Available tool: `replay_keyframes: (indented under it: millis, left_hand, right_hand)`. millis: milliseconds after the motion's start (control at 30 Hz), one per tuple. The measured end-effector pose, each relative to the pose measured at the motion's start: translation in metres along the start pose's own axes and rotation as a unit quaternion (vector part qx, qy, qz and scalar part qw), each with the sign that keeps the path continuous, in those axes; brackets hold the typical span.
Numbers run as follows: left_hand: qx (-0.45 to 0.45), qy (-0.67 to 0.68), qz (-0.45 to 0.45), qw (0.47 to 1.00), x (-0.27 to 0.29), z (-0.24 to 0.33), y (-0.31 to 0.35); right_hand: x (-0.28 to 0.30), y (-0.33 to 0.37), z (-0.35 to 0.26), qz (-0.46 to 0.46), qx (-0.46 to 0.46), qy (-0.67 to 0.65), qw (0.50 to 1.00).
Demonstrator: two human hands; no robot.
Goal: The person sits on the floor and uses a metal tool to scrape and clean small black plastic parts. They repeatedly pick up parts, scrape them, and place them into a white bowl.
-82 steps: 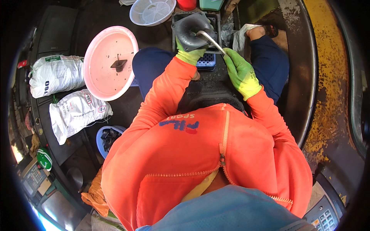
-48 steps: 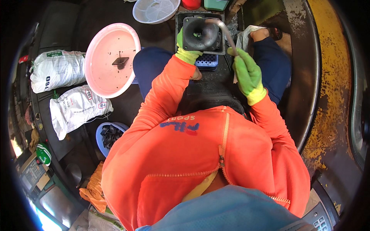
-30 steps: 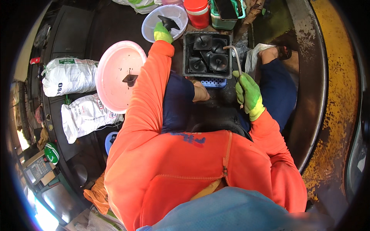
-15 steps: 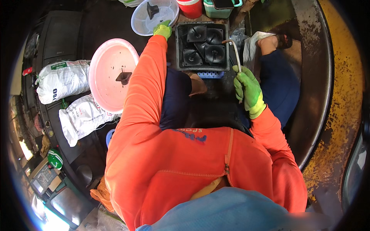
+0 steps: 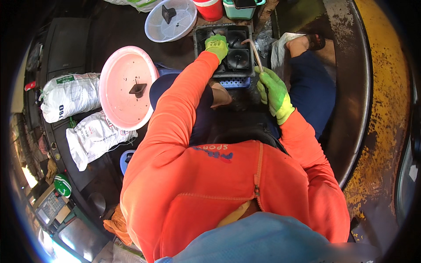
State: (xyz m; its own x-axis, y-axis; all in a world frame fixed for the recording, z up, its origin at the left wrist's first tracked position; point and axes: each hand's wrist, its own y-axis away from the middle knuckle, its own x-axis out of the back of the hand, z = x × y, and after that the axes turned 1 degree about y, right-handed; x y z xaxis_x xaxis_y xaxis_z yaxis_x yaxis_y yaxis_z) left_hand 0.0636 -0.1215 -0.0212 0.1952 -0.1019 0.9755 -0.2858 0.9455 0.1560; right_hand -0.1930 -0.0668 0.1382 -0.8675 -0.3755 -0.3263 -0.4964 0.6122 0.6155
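My left hand, in a yellow-green glove, reaches into a black rectangular tray. It is over the left side of the tray, among several square black funnel-shaped parts. Its fingertips are hidden, so whether they grip a part does not show. My right hand, gloved alike, is closed around a slim metal rod with a bent, brownish tip. The rod points up past the tray's right edge, its tip close to the rim.
Behind the tray stand a light-blue basket holding a black part, a red container and a green box. To the left are a pink basin with one black part and white sacks. A blue perforated crate shows below the tray.
My left hand has moved from the light-blue basket's near edge rightward into the black tray. My right hand keeps the rod and has shifted slightly left, partly with the view.
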Motion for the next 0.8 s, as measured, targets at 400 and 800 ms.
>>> replay_keyframes:
  millis: [400, 800]
  left_hand:
    - [0.089, 0.885, 0.011, 0.457, 0.09, 0.0, 0.096]
    - [-0.112, 0.258, 0.237, 0.93, 0.072, 0.017, 0.121]
  right_hand:
    - [-0.017, -0.059, -0.009, 0.038, 0.085, -0.017, 0.995]
    - [-0.023, -0.074, 0.02, -0.032, 0.111, 0.072, 0.991]
